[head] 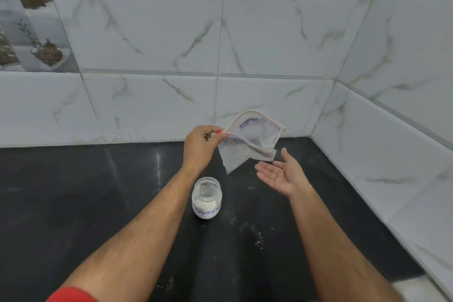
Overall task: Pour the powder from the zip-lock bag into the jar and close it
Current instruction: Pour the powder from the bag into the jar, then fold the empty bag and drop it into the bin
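A small glass jar [207, 197] labelled POWDER stands open on the black counter [73, 203], with white powder in its lower half. No lid is in view. My left hand [199, 147] pinches one top corner of a clear zip-lock bag [250, 141], which hangs open and crumpled in the air above and to the right of the jar. The bag looks nearly empty. Just below the bag's right edge, my right hand [282, 173] is open, palm up, holding nothing.
White marble-look tiled walls [269, 32] meet in a corner at the back right. Specks of spilled powder [255, 235] lie on the counter to the right of the jar and near the front. A pale surface [416, 289] shows at the bottom right.
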Demonstrator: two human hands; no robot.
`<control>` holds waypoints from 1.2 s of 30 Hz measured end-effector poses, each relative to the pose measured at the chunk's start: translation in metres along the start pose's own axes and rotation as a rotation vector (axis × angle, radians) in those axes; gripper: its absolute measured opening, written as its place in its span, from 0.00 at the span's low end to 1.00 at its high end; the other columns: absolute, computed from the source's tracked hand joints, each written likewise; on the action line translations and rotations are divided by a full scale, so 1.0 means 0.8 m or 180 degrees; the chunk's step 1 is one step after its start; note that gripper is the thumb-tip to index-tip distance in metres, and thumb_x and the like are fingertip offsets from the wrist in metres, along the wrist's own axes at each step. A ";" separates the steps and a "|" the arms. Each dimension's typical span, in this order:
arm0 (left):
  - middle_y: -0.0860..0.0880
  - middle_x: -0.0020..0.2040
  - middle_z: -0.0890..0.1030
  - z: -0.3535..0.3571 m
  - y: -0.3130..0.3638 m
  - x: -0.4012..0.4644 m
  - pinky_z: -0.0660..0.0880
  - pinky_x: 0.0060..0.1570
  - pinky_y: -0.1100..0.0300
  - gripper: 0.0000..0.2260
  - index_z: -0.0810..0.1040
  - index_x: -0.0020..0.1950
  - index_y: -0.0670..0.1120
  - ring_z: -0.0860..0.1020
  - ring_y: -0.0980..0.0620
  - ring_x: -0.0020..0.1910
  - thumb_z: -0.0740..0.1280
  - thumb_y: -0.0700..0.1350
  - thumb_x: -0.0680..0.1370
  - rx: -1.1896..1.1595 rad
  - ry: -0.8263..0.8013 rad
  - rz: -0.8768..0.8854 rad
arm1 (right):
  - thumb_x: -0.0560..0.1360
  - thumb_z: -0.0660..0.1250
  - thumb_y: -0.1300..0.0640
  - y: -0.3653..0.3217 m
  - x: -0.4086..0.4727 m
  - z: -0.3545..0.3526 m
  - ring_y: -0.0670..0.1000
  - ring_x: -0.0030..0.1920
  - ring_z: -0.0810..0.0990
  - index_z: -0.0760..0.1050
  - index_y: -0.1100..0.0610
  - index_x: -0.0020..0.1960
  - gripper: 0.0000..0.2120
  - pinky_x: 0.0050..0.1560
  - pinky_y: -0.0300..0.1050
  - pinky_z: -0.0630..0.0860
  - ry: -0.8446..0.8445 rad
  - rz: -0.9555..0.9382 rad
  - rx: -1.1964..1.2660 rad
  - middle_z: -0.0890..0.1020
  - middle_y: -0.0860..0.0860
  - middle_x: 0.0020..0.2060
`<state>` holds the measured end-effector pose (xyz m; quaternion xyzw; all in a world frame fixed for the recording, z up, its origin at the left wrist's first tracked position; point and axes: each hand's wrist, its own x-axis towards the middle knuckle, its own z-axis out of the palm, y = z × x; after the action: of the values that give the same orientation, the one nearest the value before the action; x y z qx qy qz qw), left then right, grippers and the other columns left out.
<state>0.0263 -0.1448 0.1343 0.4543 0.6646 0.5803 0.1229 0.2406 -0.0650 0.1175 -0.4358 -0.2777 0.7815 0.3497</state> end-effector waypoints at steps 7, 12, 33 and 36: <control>0.57 0.39 0.80 0.043 0.076 0.032 0.71 0.42 0.64 0.01 0.84 0.44 0.52 0.74 0.57 0.37 0.72 0.46 0.76 0.0211 -0.0536 0.0386 | 0.79 0.68 0.51 -0.055 0.000 -0.061 0.51 0.44 0.82 0.67 0.55 0.74 0.25 0.39 0.47 0.81 0.0504 -0.1505 -0.1685 0.80 0.55 0.52; 0.55 0.38 0.81 0.064 0.098 0.040 0.74 0.44 0.63 0.04 0.83 0.42 0.46 0.77 0.57 0.38 0.71 0.43 0.77 -0.0256 -0.0493 0.0125 | 0.80 0.68 0.61 -0.087 -0.011 -0.086 0.47 0.46 0.82 0.78 0.52 0.59 0.10 0.43 0.47 0.82 -0.0106 -0.1818 -0.1768 0.84 0.52 0.48; 0.48 0.37 0.81 0.079 0.089 -0.025 0.75 0.41 0.58 0.05 0.82 0.43 0.44 0.78 0.53 0.35 0.70 0.41 0.78 -0.0826 -0.0247 -0.0826 | 0.78 0.67 0.64 -0.136 -0.046 -0.131 0.51 0.34 0.81 0.75 0.57 0.37 0.11 0.38 0.48 0.81 -0.0115 -0.2156 -0.1675 0.80 0.56 0.35; 0.47 0.37 0.82 0.079 0.080 -0.032 0.76 0.43 0.57 0.05 0.82 0.43 0.44 0.78 0.52 0.35 0.70 0.41 0.78 -0.0745 -0.0342 -0.0878 | 0.77 0.66 0.62 -0.136 -0.043 -0.132 0.52 0.34 0.74 0.72 0.56 0.35 0.13 0.35 0.48 0.72 0.0062 -0.2264 -0.1955 0.75 0.54 0.31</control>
<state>0.1141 -0.1277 0.1630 0.3719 0.6410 0.6062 0.2887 0.3793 -0.0126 0.1655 -0.4043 -0.6248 0.4907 0.4533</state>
